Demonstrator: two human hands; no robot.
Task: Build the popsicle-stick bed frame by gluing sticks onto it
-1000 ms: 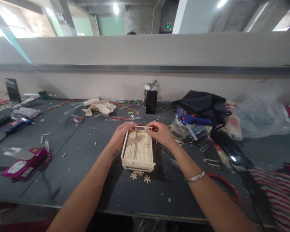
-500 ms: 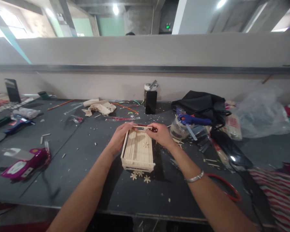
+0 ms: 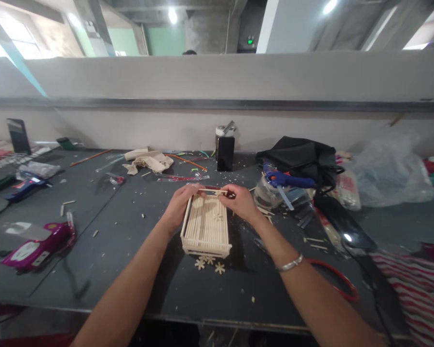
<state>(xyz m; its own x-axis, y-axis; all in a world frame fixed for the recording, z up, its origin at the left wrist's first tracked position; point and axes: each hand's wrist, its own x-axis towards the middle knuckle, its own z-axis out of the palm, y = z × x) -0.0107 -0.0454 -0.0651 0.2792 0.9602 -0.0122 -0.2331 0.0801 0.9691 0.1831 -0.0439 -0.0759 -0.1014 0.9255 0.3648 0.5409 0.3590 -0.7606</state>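
A tray-like frame of pale wooden sticks (image 3: 205,224) rests on the dark table in front of me. My left hand (image 3: 181,205) grips its far left corner, fingers wrapped round the rim. At the far right corner, my right hand (image 3: 239,201) pinches the frame's far end, where a small star-shaped stick piece shows by the fingertips. Another small star piece (image 3: 218,217) lies inside the frame. Several star pieces (image 3: 220,268) lie on the table just below the near edge.
A blue glue gun (image 3: 289,179) sits on a clear tub (image 3: 269,192) at the right, near a black bag (image 3: 300,154). A phone (image 3: 225,154) stands behind the frame. A magenta glue gun (image 3: 36,246) lies left; a striped cloth (image 3: 412,294) lies right.
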